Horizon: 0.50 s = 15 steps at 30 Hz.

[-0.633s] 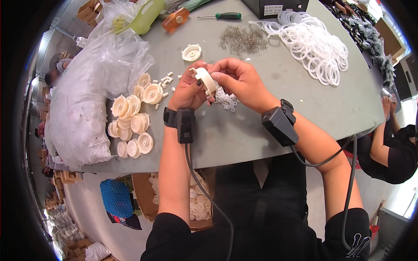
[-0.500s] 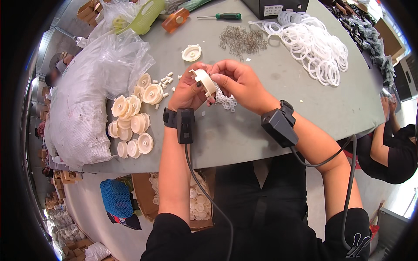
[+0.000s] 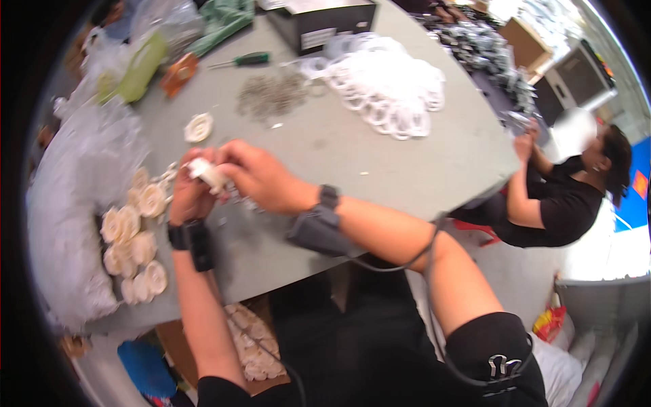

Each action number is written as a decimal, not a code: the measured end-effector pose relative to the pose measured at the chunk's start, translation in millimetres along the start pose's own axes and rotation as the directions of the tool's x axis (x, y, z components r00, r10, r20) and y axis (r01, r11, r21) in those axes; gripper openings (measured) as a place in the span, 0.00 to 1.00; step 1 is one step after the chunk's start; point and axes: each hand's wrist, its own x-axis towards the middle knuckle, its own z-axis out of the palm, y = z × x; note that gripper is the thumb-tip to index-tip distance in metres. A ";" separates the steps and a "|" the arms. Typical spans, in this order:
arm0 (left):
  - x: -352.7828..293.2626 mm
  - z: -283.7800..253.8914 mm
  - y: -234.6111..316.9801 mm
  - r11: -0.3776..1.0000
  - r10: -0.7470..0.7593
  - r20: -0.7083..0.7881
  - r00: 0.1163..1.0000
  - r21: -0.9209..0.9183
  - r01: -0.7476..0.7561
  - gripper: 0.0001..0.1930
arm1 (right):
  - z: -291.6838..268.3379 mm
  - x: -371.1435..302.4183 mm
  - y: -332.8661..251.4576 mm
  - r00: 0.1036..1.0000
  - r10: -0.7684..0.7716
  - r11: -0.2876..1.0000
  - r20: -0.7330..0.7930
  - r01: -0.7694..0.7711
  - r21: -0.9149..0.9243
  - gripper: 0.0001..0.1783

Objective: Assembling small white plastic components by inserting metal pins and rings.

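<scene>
My left hand is closed around a round cream plastic cap, holding it tilted just above the table. My right hand pinches with thumb and fingers at the right side of that cap. Whatever tiny piece may be in the pinch is hidden and blurred. Small white washers lie partly under my right hand. Beside my left hand are small white pegs and a cluster of similar caps. One more cap lies apart, beyond my hands.
A large plastic sack lines the table's left side. Farther back are a green basket, an orange piece, a screwdriver, a spring pile, white rings and a black box. Another person sits at right.
My view has swung to the right, so the table and hands appear farther left and more of the other person shows. The cap stays between my hands.
</scene>
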 end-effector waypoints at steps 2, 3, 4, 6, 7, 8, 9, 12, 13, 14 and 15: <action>-2.9 -2.4 2.3 1.000 -0.012 -0.097 0.995 -0.003 0.012 0.24 | 3.6 3.1 1.0 1.000 0.031 0.992 0.005 -0.031 0.122 0.04; -4.5 -3.9 -0.3 1.000 -0.014 -0.152 0.988 0.017 0.017 0.24 | 1.1 2.7 -2.3 0.991 0.125 0.980 0.042 -0.130 0.151 0.03; -2.4 -7.9 -2.6 0.998 -0.022 -0.200 0.980 0.053 0.033 0.24 | -1.8 4.1 -1.2 0.990 0.132 0.979 0.053 -0.139 0.147 0.03; 4.4 -6.5 -8.0 0.997 0.000 -0.168 0.986 0.076 0.013 0.24 | -8.7 4.9 0.3 0.991 0.120 0.975 0.065 -0.130 0.180 0.04; 7.5 -4.9 -9.8 0.998 0.003 -0.156 0.988 0.066 0.007 0.24 | -12.7 5.8 0.9 0.991 0.120 0.978 0.060 -0.128 0.165 0.04; 11.0 -3.5 -10.3 0.997 0.001 -0.140 0.990 0.071 0.009 0.24 | -16.5 7.7 1.0 0.990 0.117 0.980 0.077 -0.128 0.155 0.04; 10.4 -2.4 -10.2 0.997 0.000 -0.132 0.991 0.082 0.011 0.24 | -17.5 7.9 0.9 0.988 0.115 0.980 0.102 -0.130 0.153 0.04; 10.6 -2.3 -7.7 0.997 -0.020 -0.148 0.989 0.077 0.032 0.23 | -19.1 9.0 -1.1 0.987 0.108 0.983 0.118 -0.124 0.134 0.04; 10.5 -1.0 -7.9 0.996 -0.004 -0.149 0.989 0.083 0.016 0.23 | -19.2 8.8 -1.5 0.986 0.099 0.985 0.131 -0.116 0.130 0.04; 11.2 3.1 -10.2 0.998 -0.009 -0.136 0.991 0.060 0.018 0.23 | -19.9 7.8 -2.2 0.988 0.103 0.986 0.118 -0.117 0.117 0.05; 6.5 5.5 -7.0 0.998 -0.009 -0.135 0.991 0.052 0.017 0.23 | -14.6 8.1 -1.0 0.988 0.100 0.986 0.116 -0.114 0.120 0.05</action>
